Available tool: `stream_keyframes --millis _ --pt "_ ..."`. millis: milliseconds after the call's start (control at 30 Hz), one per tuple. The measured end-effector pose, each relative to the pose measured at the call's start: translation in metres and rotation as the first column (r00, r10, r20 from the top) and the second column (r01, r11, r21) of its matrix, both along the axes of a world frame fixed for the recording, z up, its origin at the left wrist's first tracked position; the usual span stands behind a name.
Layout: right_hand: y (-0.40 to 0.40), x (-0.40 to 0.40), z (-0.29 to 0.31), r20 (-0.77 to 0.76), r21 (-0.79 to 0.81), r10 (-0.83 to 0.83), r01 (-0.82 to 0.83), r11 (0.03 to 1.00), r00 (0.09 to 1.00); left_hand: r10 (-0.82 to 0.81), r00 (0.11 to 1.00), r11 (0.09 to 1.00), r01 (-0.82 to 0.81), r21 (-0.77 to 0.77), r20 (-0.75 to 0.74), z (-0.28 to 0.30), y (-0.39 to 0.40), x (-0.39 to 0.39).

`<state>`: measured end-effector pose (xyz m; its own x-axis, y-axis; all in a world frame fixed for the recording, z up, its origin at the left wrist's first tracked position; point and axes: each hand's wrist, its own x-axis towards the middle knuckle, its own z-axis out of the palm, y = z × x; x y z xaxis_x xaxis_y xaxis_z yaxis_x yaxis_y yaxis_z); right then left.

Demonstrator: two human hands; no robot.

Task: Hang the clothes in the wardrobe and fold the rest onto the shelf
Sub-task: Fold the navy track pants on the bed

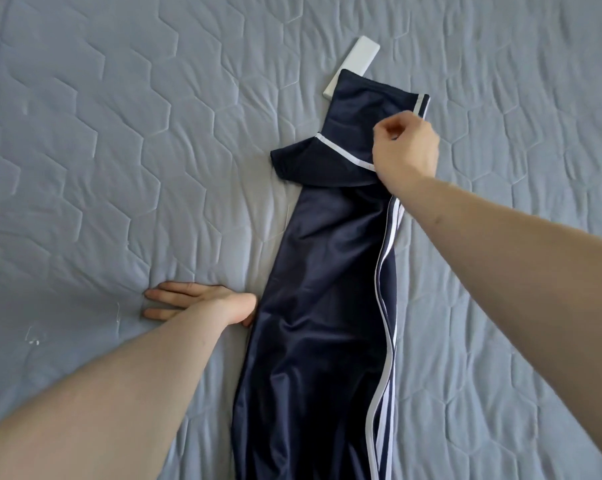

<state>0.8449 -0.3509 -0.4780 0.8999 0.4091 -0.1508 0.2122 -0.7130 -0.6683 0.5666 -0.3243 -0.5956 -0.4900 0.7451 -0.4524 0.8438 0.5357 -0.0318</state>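
Grey hexagon-quilted bedspread (pixel 119 133). Glossy navy trousers (pixel 320 306), white-striped, far end folded; right hand (pixel 405 147) pinches it. Left hand (pixel 195 303) flat, released. White bar (pixel 353 64) beyond.

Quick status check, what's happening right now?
Right hand pinching track pants. Left hand flat on quilt. White box partly under pants.

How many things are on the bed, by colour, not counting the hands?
Navy blue with white stripes: 1, the track pants, lying along the grey quilted bed cover
White: 1, a flat white box, partly under the pants' far end
Total: 2
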Motion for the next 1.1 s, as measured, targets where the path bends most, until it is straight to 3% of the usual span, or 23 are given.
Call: stream_keyframes --millis 100,167,233,267,367,433,467,533,600,733,800,933,1000,1100 --pt "0.004 0.004 -0.006 -0.076 -0.158 0.199 -0.209 0.965 0.977 0.004 1.0 1.0 -0.005 -0.022 -0.018 0.003 -0.002 0.002" --pt "0.003 -0.002 -0.017 -0.177 -0.277 0.262 -0.303 0.912 0.949 0.022 0.998 1.0 -0.023 -0.013 -0.054 0.002 0.0 0.002" --pt "0.0 -0.008 -0.025 -0.178 -0.318 0.279 -0.324 0.891 0.944 0.036 0.998 0.999 -0.035 0.015 -0.056 0.0 0.001 0.003" --pt "0.0 -0.008 -0.025 -0.131 -0.26 0.256 -0.282 0.924 0.958 0.036 0.998 0.999 -0.035 0.028 -0.054 0.0 0.001 0.003" --pt "0.005 0.004 -0.018 -0.092 0.116 0.004 0.007 0.993 0.996 0.032 0.999 0.999 -0.03 0.042 -0.038 0.005 -0.003 0.004" --pt "0.011 0.018 -0.008 -0.205 0.337 -0.184 0.246 0.909 0.961 0.022 0.999 0.998 -0.02 0.052 -0.04 0.005 -0.005 0.004" --pt "0.012 0.028 -0.007 -0.282 0.374 -0.246 0.342 0.862 0.927 0.025 0.999 0.998 -0.023 0.052 -0.023 0.004 -0.004 0.004" --pt "0.007 0.042 -0.009 -0.385 0.325 -0.306 0.438 0.838 0.871 0.055 0.998 0.997 -0.054 0.045 -0.023 0.005 -0.002 0.007" --pt "-0.007 0.049 -0.021 -0.451 0.173 -0.283 0.394 0.903 0.846 0.077 0.997 0.996 -0.075 0.057 -0.026 0.004 -0.002 0.007" --pt "-0.034 0.034 -0.047 -0.254 -0.138 -0.233 0.204 0.969 0.939 0.02 0.999 0.999 -0.018 0.044 -0.047 0.003 -0.006 0.005" --pt "-0.045 0.01 -0.048 -0.218 -0.145 -0.228 0.199 0.969 0.949 0.008 1.0 0.999 -0.007 0.042 -0.023 0.006 -0.005 0.005" --pt "-0.091 -0.061 -0.042 -0.308 -0.101 -0.28 0.261 0.96 0.91 0.036 0.999 0.999 -0.036 0.024 0.004 0.007 -0.002 0.002" --pt "-0.13 -0.104 -0.046 -0.341 -0.101 -0.28 0.261 0.96 0.897 -0.005 0.997 0.999 0.002 -0.049 -0.072 0.008 0.004 -0.002" --pt "-0.176 -0.153 -0.047 -0.463 -0.068 -0.297 0.301 0.951 0.835 -0.032 0.998 0.99 0.024 -0.137 -0.056 0.005 0.008 -0.001"
